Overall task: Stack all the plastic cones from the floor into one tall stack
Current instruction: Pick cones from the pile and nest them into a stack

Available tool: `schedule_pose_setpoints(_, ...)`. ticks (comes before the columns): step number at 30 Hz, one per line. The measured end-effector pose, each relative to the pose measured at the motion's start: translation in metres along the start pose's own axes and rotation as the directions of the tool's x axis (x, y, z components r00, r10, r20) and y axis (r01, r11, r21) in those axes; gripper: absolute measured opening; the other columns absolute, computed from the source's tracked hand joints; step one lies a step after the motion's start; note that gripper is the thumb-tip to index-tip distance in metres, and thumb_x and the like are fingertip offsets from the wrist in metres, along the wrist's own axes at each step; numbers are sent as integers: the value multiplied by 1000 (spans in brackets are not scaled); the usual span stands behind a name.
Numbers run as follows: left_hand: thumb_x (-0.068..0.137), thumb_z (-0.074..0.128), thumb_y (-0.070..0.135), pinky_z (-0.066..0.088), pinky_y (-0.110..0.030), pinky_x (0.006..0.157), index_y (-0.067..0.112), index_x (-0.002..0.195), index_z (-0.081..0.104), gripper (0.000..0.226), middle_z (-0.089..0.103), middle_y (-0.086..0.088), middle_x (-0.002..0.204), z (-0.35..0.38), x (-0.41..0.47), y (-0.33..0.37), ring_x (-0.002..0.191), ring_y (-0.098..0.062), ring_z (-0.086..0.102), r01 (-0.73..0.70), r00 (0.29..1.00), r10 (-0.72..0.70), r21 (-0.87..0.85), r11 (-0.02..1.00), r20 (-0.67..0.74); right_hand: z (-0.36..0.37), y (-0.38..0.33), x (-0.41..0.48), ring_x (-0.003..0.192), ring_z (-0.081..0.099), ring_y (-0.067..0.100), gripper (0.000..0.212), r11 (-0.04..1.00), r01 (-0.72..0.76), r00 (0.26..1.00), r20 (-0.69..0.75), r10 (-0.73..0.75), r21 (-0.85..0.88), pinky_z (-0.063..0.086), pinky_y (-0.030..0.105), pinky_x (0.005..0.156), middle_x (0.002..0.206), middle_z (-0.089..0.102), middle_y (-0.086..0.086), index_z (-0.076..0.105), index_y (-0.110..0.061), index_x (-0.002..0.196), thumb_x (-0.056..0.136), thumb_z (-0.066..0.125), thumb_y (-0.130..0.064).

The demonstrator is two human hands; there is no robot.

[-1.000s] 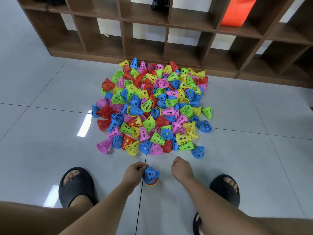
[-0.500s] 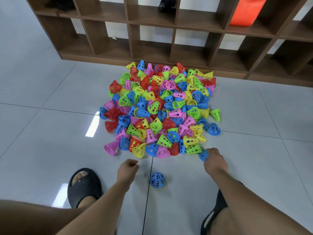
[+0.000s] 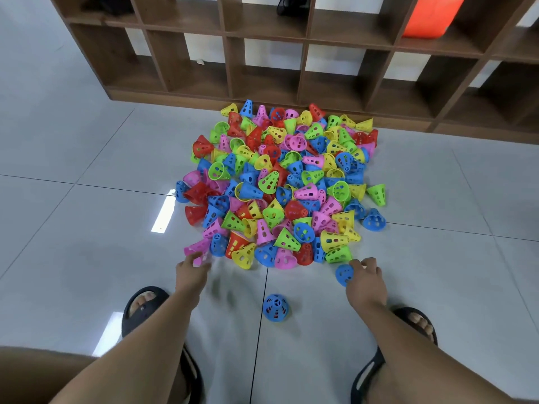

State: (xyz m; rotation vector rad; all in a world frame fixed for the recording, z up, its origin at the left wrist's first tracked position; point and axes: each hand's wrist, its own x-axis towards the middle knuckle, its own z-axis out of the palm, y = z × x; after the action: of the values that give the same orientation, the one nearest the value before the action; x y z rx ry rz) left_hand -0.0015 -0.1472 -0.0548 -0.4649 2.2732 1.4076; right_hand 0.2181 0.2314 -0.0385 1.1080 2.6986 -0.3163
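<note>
A big pile of perforated plastic cones in red, blue, green, yellow and pink lies on the grey tiled floor. In front of it stands a short stack with a blue cone on top, upright between my feet. My left hand reaches the pile's near left corner and its fingers close on a pink cone, blurred by motion. My right hand grips a blue cone at the pile's near right corner.
A brown wooden cubby shelf runs along the wall just behind the pile, with an orange object in one cubby. My feet in black sandals flank the stack.
My left hand has left the stack and moved forward to the pink cone. My right hand swung right to the pile's corner and took hold of the blue cone.
</note>
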Motion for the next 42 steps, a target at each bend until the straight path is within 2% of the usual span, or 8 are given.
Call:
schedule_pose_setpoints(5, 104, 62, 15, 44, -51, 116, 27, 161, 44, 61, 44, -14, 160, 9, -2, 1, 139, -39, 48, 76, 983, -74, -1, 997, 170, 7, 7, -1, 119, 57, 29, 50, 999, 15, 985, 170, -22, 40, 53, 38, 98, 147, 40, 1, 57, -25, 139, 92, 58, -7)
schedule_pose_setpoints(10, 105, 61, 14, 42, -49, 115, 23, 163, 39, 63, 41, -12, 163, 15, -5, 2, 143, -36, 45, 101, 968, -107, 38, 994, 227, 12, -7, -11, 90, 69, 30, 45, 997, 67, 979, 190, -71, 24, 59, 38, 78, 127, 42, 4, 56, -31, 131, 93, 61, -6)
schedule_pose_setpoints(14, 103, 62, 17, 51, -49, 109, 24, 161, 43, 61, 51, -13, 155, 20, -16, -2, 132, -35, 54, 55, 986, -69, 95, 994, 152, 16, -23, -20, 90, 70, 30, 40, 992, 120, 974, 189, -123, 27, 58, 37, 77, 125, 46, 4, 54, -32, 133, 98, 58, -14)
schedule_pose_setpoints(21, 101, 63, 28, 57, -42, 94, 20, 136, 69, 36, 71, -9, 120, 34, -54, -4, 104, -30, 64, 60, 993, -61, -19, 998, -98, 14, -57, -22, 101, 65, 28, 26, 964, 193, 964, 149, -222, 185, 54, 38, 81, 113, 58, 5, 58, -26, 127, 103, 59, -34)
schedule_pose_setpoints(27, 97, 72, 16, 59, -40, 88, 25, 93, 76, 10, 75, 1, 99, 48, -76, 2, 98, -27, 69, 128, 981, -149, -159, 979, -125, -10, -88, -25, 73, 60, 16, 12, 878, 207, 959, 89, -270, 431, 43, 30, 60, 76, 59, -7, 62, -22, 103, 98, 65, -32)
schedule_pose_setpoints(34, 96, 70, 8, 58, -38, 84, 14, 113, 68, 18, 73, -8, 105, 54, -79, 28, 93, -20, 71, 165, 986, -156, -430, 887, 57, -27, -112, -47, 55, 50, 8, 12, 809, 257, 931, 88, -354, 529, 39, 28, 54, 58, 52, -5, 60, -25, 87, 89, 70, -31)
schedule_pose_setpoints(38, 102, 66, 8, 54, -41, 95, 12, 110, 74, 13, 77, -6, 104, 59, -86, 35, 98, -21, 71, 232, 961, -140, -423, 876, 237, -16, -119, -59, 62, 52, 13, 13, 835, 283, 901, 168, -400, 472, 44, 35, 58, 63, 53, -5, 60, -24, 90, 82, 69, -29)
schedule_pose_setpoints(42, 101, 65, 9, 52, -37, 87, 13, 109, 80, 18, 79, -6, 98, 68, -99, 31, 96, -23, 68, 235, 925, -108, -323, 917, 365, 3, -121, -70, 88, 68, 26, 37, 882, 328, 859, 282, -428, 338, 56, 38, 71, 93, 71, 3, 60, -22, 117, 80, 66, -20)
